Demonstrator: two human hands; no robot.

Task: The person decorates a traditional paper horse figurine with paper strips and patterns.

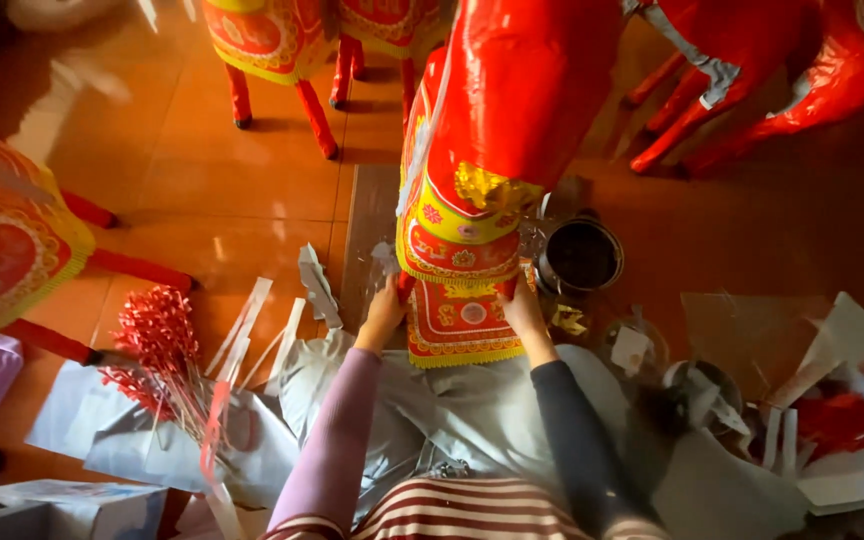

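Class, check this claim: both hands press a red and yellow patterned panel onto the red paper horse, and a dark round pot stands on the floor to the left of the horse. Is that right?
Not quite. The dark round pot stands to the right of the red paper horse, not the left, as the head view shows. The rest holds: the left hand and right hand both press the red and yellow patterned panel onto it.

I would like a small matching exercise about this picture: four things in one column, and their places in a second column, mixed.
Things:
1. left hand
2. right hand
3. dark pot
4. bundle of red sticks

Places:
A. on the floor, far left of the person
B. on the left edge of the red and yellow cloth panel
C. on the right edge of that panel
D. right of the red paper figure

Pairs: 1-B, 2-C, 3-D, 4-A
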